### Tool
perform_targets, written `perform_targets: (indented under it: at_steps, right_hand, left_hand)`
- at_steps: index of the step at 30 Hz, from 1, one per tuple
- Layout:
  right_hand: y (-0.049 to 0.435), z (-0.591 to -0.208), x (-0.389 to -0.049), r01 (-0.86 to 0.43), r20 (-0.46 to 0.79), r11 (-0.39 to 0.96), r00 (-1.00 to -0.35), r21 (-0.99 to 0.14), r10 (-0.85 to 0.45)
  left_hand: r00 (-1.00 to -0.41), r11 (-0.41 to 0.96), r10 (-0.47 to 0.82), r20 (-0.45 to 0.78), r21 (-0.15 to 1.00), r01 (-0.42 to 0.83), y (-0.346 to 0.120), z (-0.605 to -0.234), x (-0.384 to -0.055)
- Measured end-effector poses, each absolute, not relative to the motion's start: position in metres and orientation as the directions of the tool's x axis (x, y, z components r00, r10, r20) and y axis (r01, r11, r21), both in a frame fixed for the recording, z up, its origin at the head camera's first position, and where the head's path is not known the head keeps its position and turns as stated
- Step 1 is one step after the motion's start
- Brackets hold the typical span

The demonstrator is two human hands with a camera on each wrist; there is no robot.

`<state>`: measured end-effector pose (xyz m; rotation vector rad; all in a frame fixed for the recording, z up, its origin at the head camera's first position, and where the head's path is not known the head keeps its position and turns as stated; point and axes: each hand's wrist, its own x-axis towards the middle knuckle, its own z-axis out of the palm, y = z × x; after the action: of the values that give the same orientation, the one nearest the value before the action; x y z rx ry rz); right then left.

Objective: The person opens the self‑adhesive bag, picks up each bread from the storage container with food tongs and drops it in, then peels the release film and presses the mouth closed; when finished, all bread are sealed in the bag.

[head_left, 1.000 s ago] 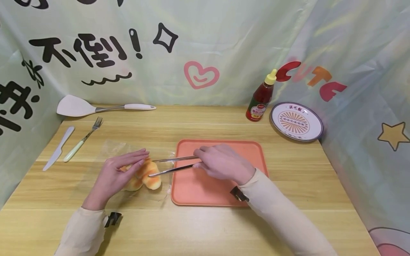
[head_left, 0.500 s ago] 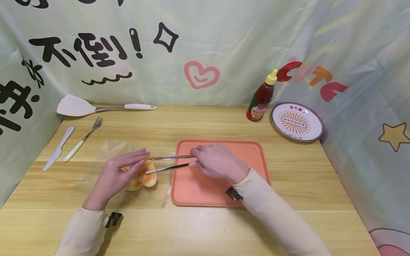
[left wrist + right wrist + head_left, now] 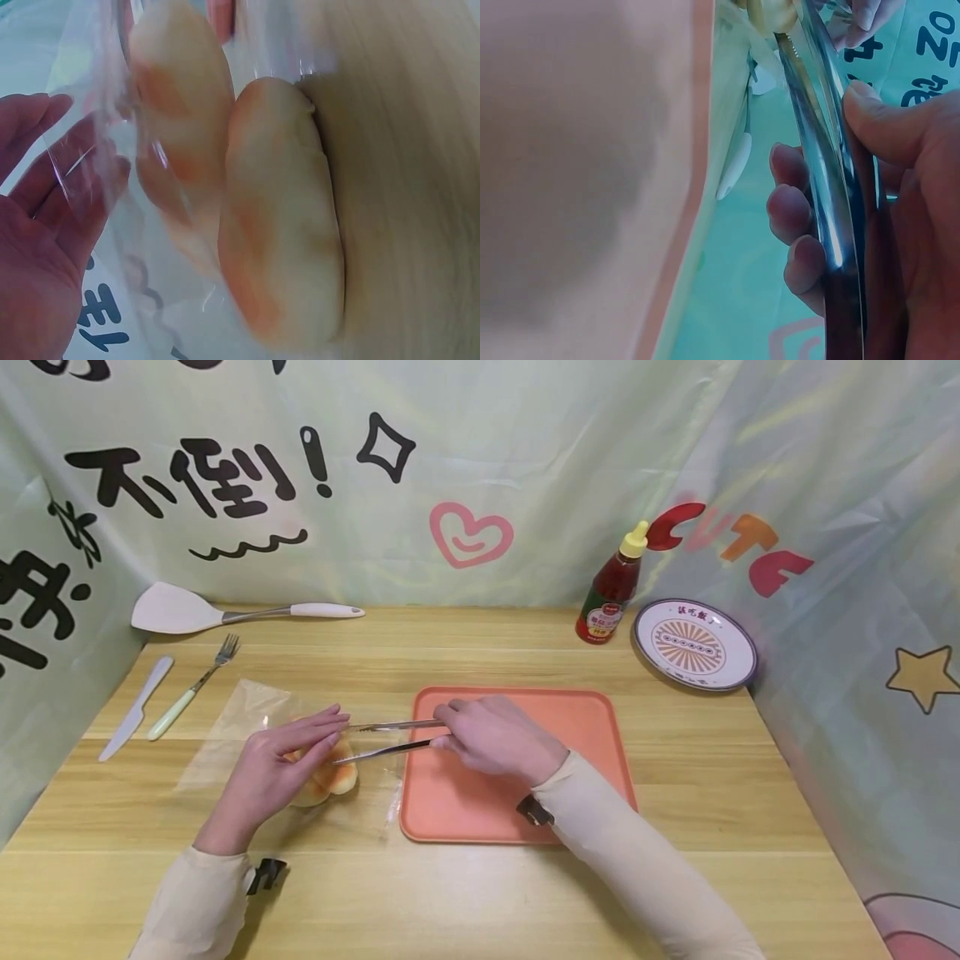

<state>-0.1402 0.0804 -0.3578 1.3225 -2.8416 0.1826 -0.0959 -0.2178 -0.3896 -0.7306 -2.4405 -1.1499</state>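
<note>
The fingers (image 3: 801,214) of the right hand (image 3: 498,735) curled around a pair of metal tongs (image 3: 826,202), the thumb on one arm and the other fingers against the opposite one. The tongs' two arms stood apart, their tips pointing toward the left hand (image 3: 281,764). Its fingers were extended, held over and against a clear plastic bag (image 3: 243,714), with the thumb set apart from them.

Two golden-brown bread rolls (image 3: 281,217) lay side by side beneath the left hand and just beside it. Film from the bag crossed in front of one roll; whether both were wholly inside could not be told. One tong arm reached over the rolls and the other ended near the left fingertips; contact with the bread could not be made out.

Under the right hand lay a pink tray (image 3: 480,822), flat on the wood-grain worktop (image 3: 360,897), just beside the bag. Left of the bag were a fork (image 3: 191,689) with a pale green handle and, farther out, a white knife (image 3: 138,706). A white spatula (image 3: 176,610) lay along the back edge. At the back right, a red sauce bottle (image 3: 606,597) with a yellow cap stood upright beside a patterned plate (image 3: 693,645). A printed cloth (image 3: 555,452) hung behind everything.
</note>
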Motion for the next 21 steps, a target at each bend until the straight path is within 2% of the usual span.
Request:
perform_targets:
  at_steps: [13,21]
  right_hand:
    - [0.0767,-0.3610,-0.1441,-0.746,0.053,0.651,-0.662,-0.138,-0.747]
    - [0.0738,-0.3627,-0.1462,-0.752,0.050,0.649,-0.657,-0.119,-0.752]
  left_hand:
    - [-0.819,0.532,0.296,0.492,0.627,0.569,-0.2130,-0.3896,-0.0953]
    - [-0.818,0.542,0.294,0.494,0.619,0.569,-0.2125,-0.3917,-0.0969]
